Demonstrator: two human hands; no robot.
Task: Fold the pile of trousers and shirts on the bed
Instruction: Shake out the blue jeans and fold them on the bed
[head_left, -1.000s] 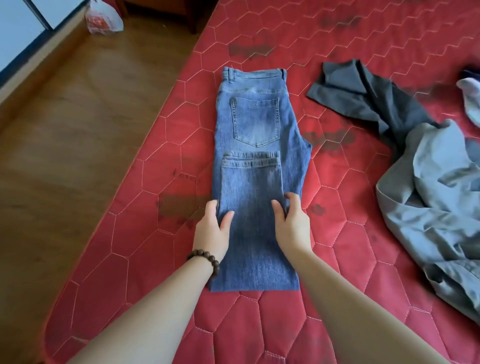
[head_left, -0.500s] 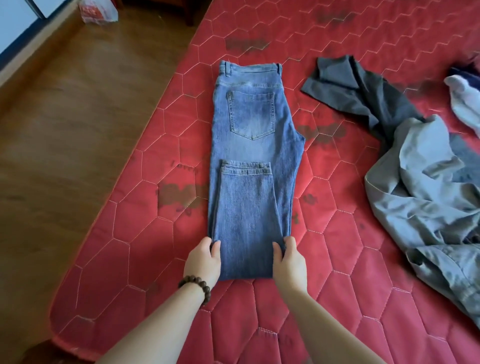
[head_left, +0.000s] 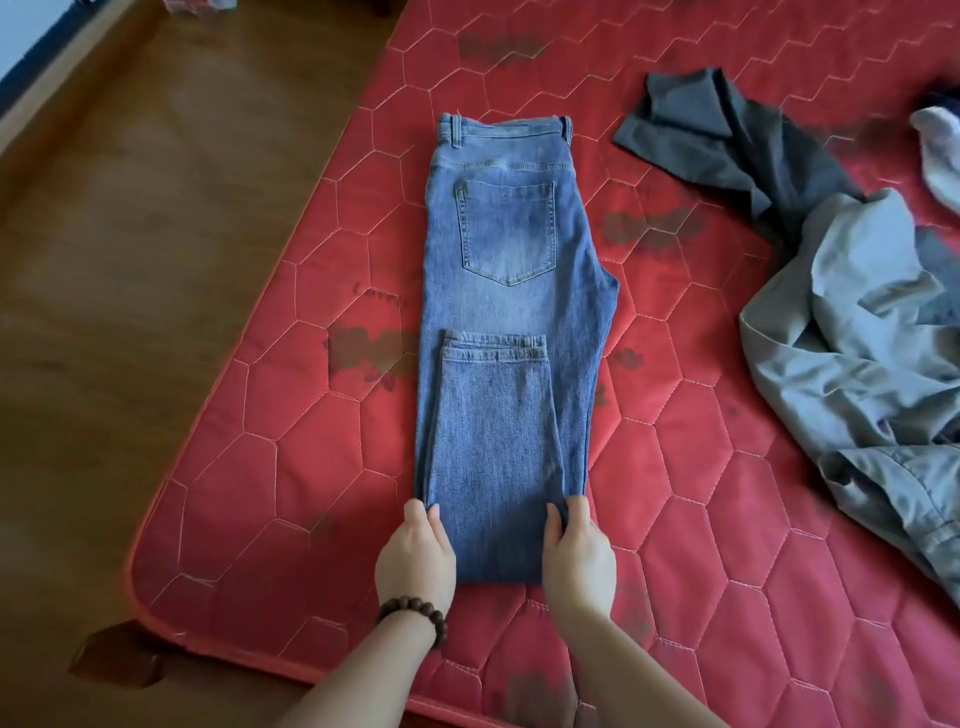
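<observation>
Gripping the near folded end of the blue denim jeans (head_left: 506, 332), the left hand (head_left: 415, 558) and the right hand (head_left: 577, 558) each curl their fingers round one side edge of the cloth. Both hands have slid back toward the near edge of the red quilted mattress (head_left: 727, 519) since a second ago, when they lay flatter and further up the leg panel. The jeans have stayed as they were: lengthwise near the left edge of the mattress, waistband at the far end, back pocket upward, hems folded up to the middle.

A brown wooden bead bracelet (head_left: 415, 616) circles the left wrist. No brand or writing can be read on the jeans; small dark marks on the mattress beside the jeans are too blurred to read.

Toward the right edge lie a crumpled dark grey garment (head_left: 727, 135), a rumpled light grey garment (head_left: 872, 353) partly over it, and a white piece of cloth (head_left: 940, 156) at the far right. Brown wooden floor (head_left: 130, 260) runs along the left of the mattress.
</observation>
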